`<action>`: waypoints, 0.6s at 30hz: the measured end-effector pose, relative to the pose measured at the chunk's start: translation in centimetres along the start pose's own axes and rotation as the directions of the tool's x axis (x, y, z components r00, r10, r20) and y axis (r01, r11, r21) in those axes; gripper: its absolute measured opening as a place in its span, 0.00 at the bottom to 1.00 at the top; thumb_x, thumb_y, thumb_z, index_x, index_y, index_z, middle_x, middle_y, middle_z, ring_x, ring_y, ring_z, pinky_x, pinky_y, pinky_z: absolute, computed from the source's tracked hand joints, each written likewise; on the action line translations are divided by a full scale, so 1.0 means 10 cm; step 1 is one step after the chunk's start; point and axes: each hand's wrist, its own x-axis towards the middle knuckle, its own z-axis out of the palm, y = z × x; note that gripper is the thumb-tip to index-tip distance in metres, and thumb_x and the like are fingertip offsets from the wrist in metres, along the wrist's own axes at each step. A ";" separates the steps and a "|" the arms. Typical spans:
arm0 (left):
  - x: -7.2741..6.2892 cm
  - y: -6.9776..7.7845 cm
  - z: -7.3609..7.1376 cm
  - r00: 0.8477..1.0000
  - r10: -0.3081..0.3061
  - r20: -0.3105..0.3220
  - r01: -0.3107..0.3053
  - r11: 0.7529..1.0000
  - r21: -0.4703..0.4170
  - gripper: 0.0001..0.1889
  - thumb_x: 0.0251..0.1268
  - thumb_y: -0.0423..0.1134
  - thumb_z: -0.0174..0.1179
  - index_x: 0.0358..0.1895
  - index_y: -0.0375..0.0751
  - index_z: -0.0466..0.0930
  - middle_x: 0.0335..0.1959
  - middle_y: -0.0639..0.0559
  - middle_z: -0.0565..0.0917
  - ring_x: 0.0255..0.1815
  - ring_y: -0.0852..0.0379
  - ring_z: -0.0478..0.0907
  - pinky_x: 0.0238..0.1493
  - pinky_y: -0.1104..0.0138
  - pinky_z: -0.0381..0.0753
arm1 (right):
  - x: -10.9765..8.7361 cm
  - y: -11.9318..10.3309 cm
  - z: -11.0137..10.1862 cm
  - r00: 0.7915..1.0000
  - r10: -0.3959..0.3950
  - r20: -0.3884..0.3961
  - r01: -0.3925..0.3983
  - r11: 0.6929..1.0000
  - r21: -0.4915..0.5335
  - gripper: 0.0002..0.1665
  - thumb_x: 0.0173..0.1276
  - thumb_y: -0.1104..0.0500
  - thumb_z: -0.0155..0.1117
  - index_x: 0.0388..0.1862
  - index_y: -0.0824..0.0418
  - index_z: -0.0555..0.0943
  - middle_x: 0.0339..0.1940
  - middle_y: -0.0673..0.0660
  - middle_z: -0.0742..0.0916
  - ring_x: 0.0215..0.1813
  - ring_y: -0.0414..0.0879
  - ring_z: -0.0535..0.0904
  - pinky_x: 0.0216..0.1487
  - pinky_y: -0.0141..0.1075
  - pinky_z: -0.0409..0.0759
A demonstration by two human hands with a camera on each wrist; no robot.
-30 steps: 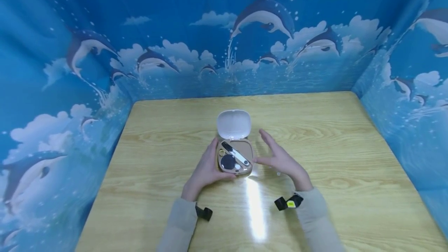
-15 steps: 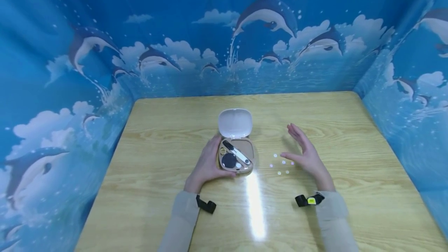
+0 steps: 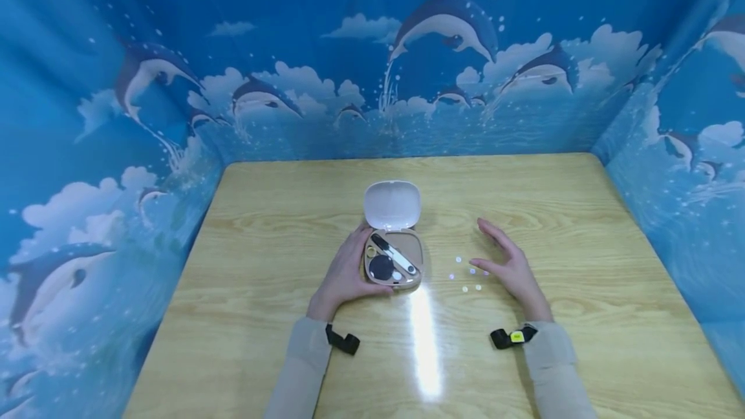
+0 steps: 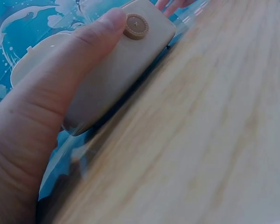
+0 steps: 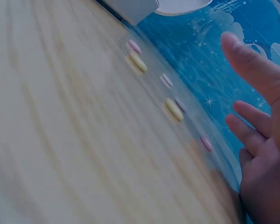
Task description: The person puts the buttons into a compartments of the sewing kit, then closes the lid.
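A small tan case (image 3: 412,247) stands on the table with its white lid (image 3: 392,205) raised at the back. My left hand (image 3: 342,273) grips its left side, fingers along the far side and thumb across the front beside a round button-shaped latch (image 4: 136,26). Inside lie a slim black-and-white tool (image 3: 397,256), a round black piece (image 3: 381,268), a small gold-coloured ring (image 3: 370,251) and a white disc. Right of the case, several small button-like discs (image 3: 465,289) in white, pink and yellow lie scattered. My right hand (image 3: 515,273) is beside them, thumb and fingers spread apart, holding nothing.
The wood-grain table (image 3: 279,212) extends around the case and discs, with a bright light reflection in front of the case. A blue dolphin-print curtain (image 3: 291,115) encloses the back and sides. Black wrist cameras (image 3: 343,340) sit on both wrists.
My right hand has moved right, away from the case, and the scattered discs have come into view beside it. Lately its fingers have dipped slightly. The left hand keeps its grip on the case.
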 end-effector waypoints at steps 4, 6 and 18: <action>0.01 0.02 -0.02 1.000 -0.014 0.014 0.014 1.000 0.008 0.70 0.28 0.76 0.73 0.79 0.56 0.48 0.81 0.55 0.49 0.80 0.53 0.43 0.80 0.54 0.43 | 0.02 -0.04 0.04 0.999 -0.042 -0.006 0.041 0.997 -0.059 0.41 0.55 0.70 0.75 0.69 0.68 0.72 0.73 0.65 0.71 0.74 0.41 0.63 0.73 0.23 0.56; 0.01 0.02 -0.03 1.000 -0.016 0.018 0.016 1.000 0.012 0.69 0.28 0.76 0.73 0.79 0.56 0.49 0.81 0.55 0.50 0.81 0.53 0.42 0.80 0.55 0.41 | 0.02 -0.01 0.07 0.997 -0.081 -0.003 0.081 0.994 -0.070 0.37 0.55 0.71 0.75 0.65 0.69 0.75 0.69 0.67 0.74 0.71 0.44 0.66 0.73 0.23 0.57; -0.01 0.02 -0.01 0.999 -0.032 0.022 0.031 0.999 0.010 0.70 0.28 0.76 0.73 0.80 0.57 0.48 0.81 0.55 0.50 0.81 0.53 0.42 0.80 0.54 0.41 | 0.02 0.06 0.16 0.989 -0.146 0.013 0.146 0.964 -0.222 0.31 0.52 0.72 0.77 0.57 0.70 0.81 0.52 0.64 0.78 0.49 0.50 0.70 0.42 0.31 0.71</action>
